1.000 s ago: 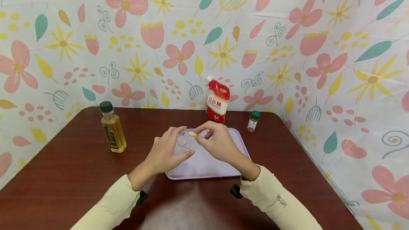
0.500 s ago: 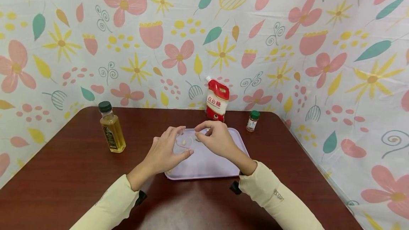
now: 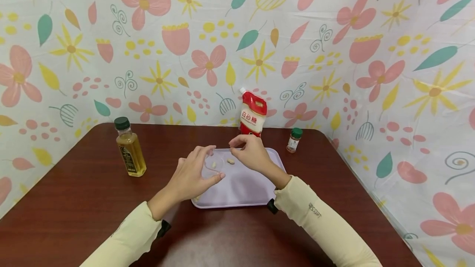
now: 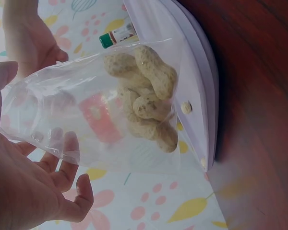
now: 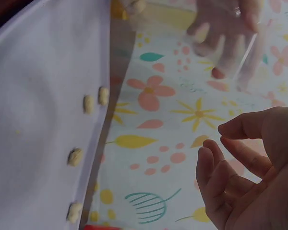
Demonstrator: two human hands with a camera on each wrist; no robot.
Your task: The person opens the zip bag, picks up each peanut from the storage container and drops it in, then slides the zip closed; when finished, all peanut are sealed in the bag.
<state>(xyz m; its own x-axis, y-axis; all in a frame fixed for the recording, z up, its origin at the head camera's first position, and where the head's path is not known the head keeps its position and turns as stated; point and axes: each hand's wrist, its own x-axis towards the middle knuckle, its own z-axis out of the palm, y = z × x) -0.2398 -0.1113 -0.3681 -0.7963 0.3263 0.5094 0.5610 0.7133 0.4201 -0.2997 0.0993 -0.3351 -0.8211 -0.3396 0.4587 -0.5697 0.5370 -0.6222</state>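
In the left wrist view, a clear plastic bag [image 4: 62,115] has several unshelled peanuts [image 4: 156,74] gathered at its closed end. My left hand [image 3: 193,174] holds this bag at its mouth, thumb and fingers spread wide round it. Just right of the bag's mouth, my right hand [image 3: 253,151] is above the tray, fingers loosely bent and nothing between them in the right wrist view. Below both hands lies a pale lilac tray [image 3: 241,186]. A loose peanut [image 3: 231,161] rests on it near the bag, and the right wrist view has several more peanuts [image 5: 89,104] along its edge.
On the dark wooden table [image 3: 74,201], an oil bottle [image 3: 131,151] with a dark cap stands left of the tray. Behind the tray is a red and white sugar pouch [image 3: 253,114]. A small green-capped seasoning jar [image 3: 294,140] stands at the back right.
My right hand pinched a peanut by the bag a second ago and is now without it. It has drawn slightly right and away, uncovering a peanut on the tray. The left hand stays put.
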